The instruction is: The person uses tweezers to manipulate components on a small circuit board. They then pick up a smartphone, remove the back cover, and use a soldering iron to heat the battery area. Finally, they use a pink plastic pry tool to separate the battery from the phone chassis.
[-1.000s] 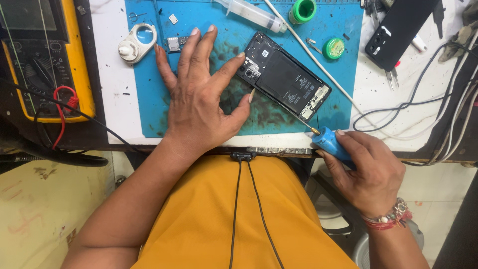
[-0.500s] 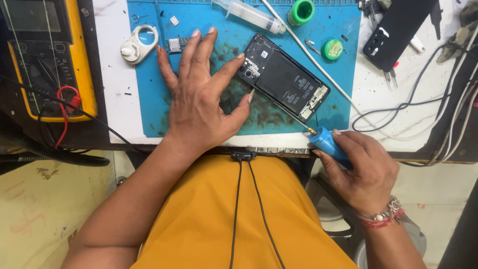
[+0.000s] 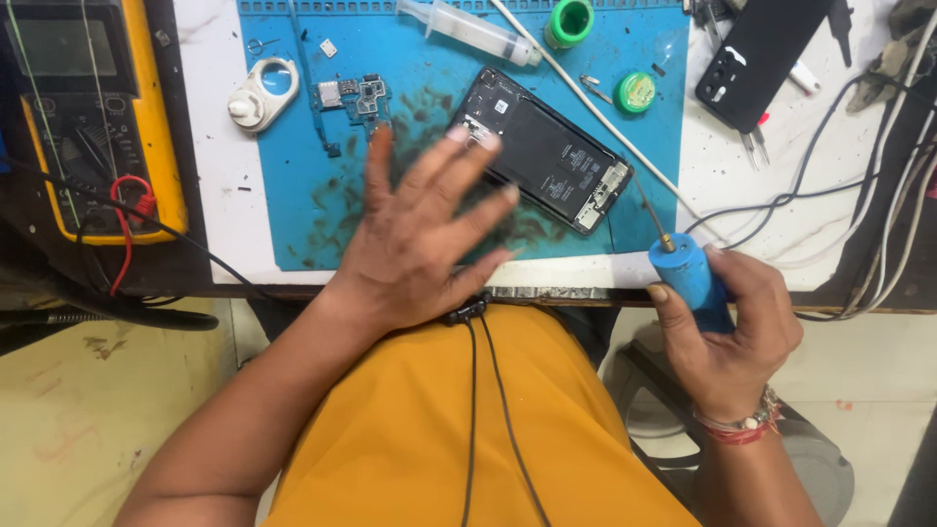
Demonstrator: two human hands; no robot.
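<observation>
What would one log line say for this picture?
left hand: open, over blue mat | right hand: grips blue tool | opened phone: on mat

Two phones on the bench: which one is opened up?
The phone on the blue mat, by the left hand: back off, internals exposed. The black phone at upper right on the white surface has its back on.

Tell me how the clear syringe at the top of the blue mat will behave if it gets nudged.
The syringe is a round barrel lying on its side on the flat blue mat, so it would probably roll. It looks like thin clear plastic, likely light and easily shifted. A white rod lies beside its tip and might stop it.
</observation>
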